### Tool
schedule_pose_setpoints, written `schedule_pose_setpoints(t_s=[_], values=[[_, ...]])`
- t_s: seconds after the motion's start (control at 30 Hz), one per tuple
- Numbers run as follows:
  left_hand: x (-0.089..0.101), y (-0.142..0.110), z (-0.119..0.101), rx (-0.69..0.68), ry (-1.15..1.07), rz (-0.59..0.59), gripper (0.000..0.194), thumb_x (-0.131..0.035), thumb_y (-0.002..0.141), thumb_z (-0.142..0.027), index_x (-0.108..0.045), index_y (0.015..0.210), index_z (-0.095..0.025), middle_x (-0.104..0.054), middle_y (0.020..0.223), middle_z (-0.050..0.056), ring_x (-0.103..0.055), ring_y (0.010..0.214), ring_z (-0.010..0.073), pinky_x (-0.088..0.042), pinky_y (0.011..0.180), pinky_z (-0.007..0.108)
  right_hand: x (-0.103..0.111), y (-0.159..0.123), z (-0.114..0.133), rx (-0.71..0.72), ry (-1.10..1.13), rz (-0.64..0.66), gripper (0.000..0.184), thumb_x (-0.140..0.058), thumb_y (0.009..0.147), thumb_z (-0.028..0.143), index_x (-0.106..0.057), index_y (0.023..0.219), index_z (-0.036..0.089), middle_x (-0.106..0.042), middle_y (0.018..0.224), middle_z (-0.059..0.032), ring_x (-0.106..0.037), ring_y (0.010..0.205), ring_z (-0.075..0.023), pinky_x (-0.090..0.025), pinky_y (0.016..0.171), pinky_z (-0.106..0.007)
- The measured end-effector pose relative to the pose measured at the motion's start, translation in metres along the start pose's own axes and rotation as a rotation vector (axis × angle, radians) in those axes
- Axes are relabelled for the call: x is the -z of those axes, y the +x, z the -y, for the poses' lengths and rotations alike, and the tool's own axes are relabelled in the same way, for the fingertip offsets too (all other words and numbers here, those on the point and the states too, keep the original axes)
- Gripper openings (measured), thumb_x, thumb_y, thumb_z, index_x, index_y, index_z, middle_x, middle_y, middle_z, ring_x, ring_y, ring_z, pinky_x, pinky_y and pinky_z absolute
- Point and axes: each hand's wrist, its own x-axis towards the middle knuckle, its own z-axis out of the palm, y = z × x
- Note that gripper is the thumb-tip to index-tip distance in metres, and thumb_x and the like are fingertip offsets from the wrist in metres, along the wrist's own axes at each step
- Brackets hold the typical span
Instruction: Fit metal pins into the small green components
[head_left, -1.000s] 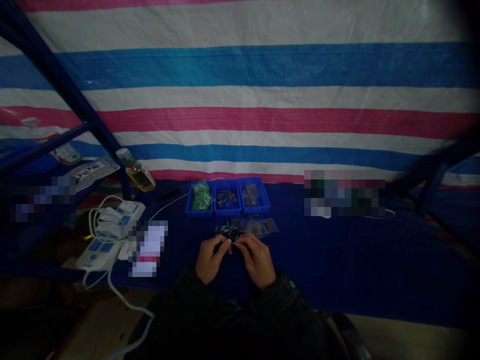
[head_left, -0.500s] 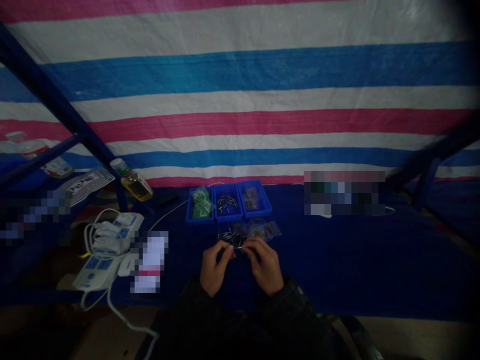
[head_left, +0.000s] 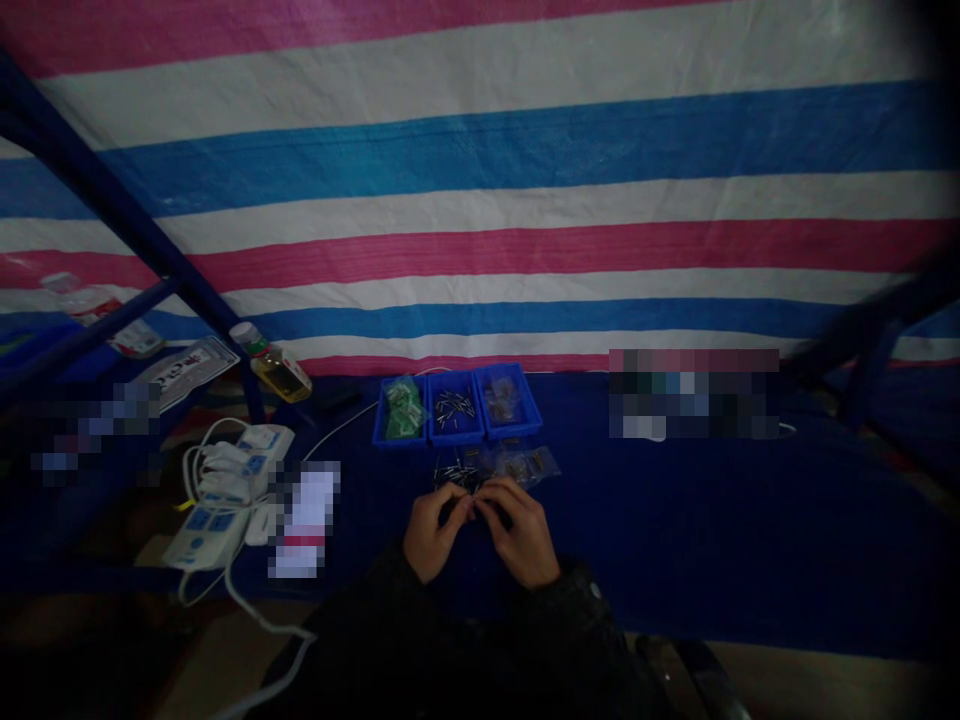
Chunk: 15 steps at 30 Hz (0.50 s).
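My left hand (head_left: 433,532) and my right hand (head_left: 523,530) meet at the fingertips, both pinched closed on a small slim metal piece that the fingers now mostly hide. Just beyond them lies a loose pile of slim dark and silvery metal pieces (head_left: 454,473). Clear plastic bags (head_left: 536,464) with small brownish parts lie to the right of that pile. Behind stand three blue bins side by side: the left bin (head_left: 400,441) has green packets, the middle bin (head_left: 457,437) similar slim metal pieces, the right bin (head_left: 530,415) clear bags.
A power strip (head_left: 202,540) with white plugs and cables lies on the left, near a blurred-out white item (head_left: 307,520). Behind it leans a bottle of yellow liquid (head_left: 281,372). Blue frame bars (head_left: 127,215) rise at the left; a striped sheet (head_left: 480,240) hangs behind the table.
My hands have drawn closer together, so the metal piece that showed between the fingertips is now mostly covered. The view has shifted slightly.
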Motion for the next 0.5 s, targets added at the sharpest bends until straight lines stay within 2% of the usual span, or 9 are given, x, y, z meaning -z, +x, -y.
schedule_pose_setpoints(t_s=[0.27, 0.5], values=[[-0.0003, 0.0001, -0.0005, 0.015, 0.028, -0.013, 0.026, -0.056, 0.099, -0.033, -0.067, 0.082, -0.017, -0.069, 0.076, 0.002, -0.065, 0.075, 0.0171, -0.048, 0.076, 0.027, -0.001, 0.0007, 0.0069, -0.048, 0.044, -0.011, 0.02, -0.053, 0.097, 0.013, -0.069, 0.09, 0.023, -0.069, 0.092, -0.0048, -0.068, 0.085, -0.0179, -0.053, 0.08, -0.029], [-0.0028, -0.0015, -0.0001, 0.068, 0.114, -0.098, 0.032, -0.057, 0.097, -0.035, -0.064, 0.073, -0.016, -0.064, 0.068, 0.0, -0.058, 0.066, 0.0143, -0.044, 0.068, 0.024, -0.006, -0.0014, 0.0031, -0.081, -0.137, 0.064, 0.026, -0.053, 0.101, 0.025, -0.064, 0.077, 0.022, -0.066, 0.078, -0.0026, -0.063, 0.074, -0.0171, -0.045, 0.075, -0.028]])
